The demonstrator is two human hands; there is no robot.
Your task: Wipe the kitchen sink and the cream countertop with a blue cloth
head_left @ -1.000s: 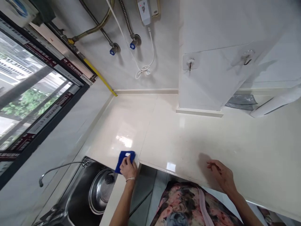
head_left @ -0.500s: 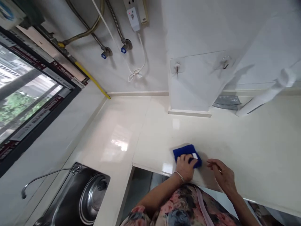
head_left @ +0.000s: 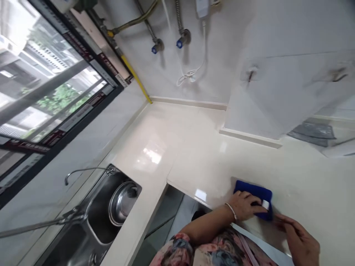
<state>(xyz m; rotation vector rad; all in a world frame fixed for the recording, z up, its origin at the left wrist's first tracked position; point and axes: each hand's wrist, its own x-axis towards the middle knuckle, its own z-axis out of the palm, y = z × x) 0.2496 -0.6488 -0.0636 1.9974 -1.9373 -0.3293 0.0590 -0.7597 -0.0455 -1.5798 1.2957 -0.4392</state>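
Note:
A folded blue cloth with a small white tag lies on the pale countertop. My left hand, with a bracelet at the wrist, presses down on the cloth, its fingers curled over it near the tag. Just right of the cloth is my right hand, its fingers extended toward the cloth's lower right corner. Those fingertips are blurred, and whether they touch the cloth is unclear.
At the lower left is a steel sink with a metal strainer bowl and a faucet. A grey plastic packet lies by the wall at right. A window fills the upper left.
The view has turned left, so the sink and window show more. The cloth now looks flatter and wider under my left hand. My right hand is closer to the cloth's right edge.

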